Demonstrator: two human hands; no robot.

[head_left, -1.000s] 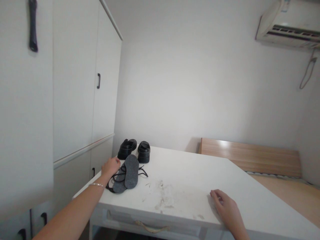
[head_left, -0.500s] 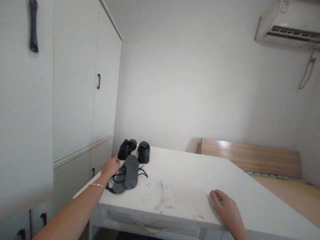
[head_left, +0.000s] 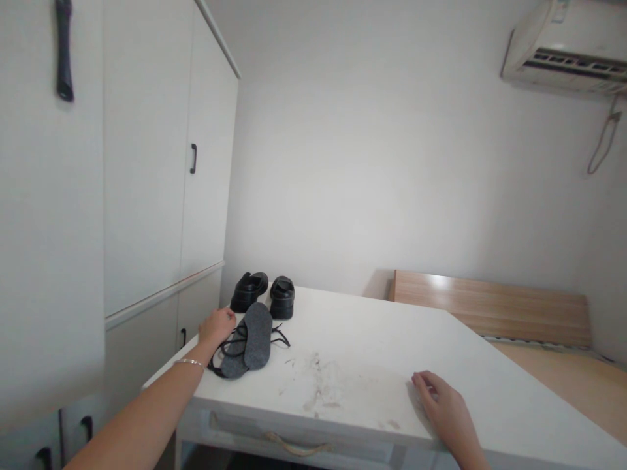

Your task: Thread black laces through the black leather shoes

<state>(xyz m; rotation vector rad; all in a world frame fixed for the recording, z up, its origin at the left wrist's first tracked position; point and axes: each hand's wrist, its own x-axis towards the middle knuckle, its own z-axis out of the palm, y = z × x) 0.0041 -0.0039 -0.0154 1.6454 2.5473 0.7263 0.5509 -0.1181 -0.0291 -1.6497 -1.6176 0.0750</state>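
At the left end of the white table [head_left: 372,339], two grey insoles [head_left: 257,339] lie overlapping, with thin black laces [head_left: 280,336] tangled over and around them. Just behind stand two black shoes, the left shoe [head_left: 247,292] turned at an angle and the right shoe [head_left: 282,298] facing away. My left hand [head_left: 216,328] rests at the table's left edge, beside the insoles and near the left shoe. Its fingers are curled, partly hidden, and nothing shows in them. My right hand [head_left: 443,405] rests on the front right of the table, fingers loosely curled together around nothing.
Dark smudges [head_left: 321,385] mark the tabletop between my hands. A drawer handle [head_left: 298,449] sticks out at the table's front. White cabinets [head_left: 147,163] rise close on the left. Behind the table's right side is a wooden headboard [head_left: 490,303]; an air conditioner [head_left: 568,49] hangs above.
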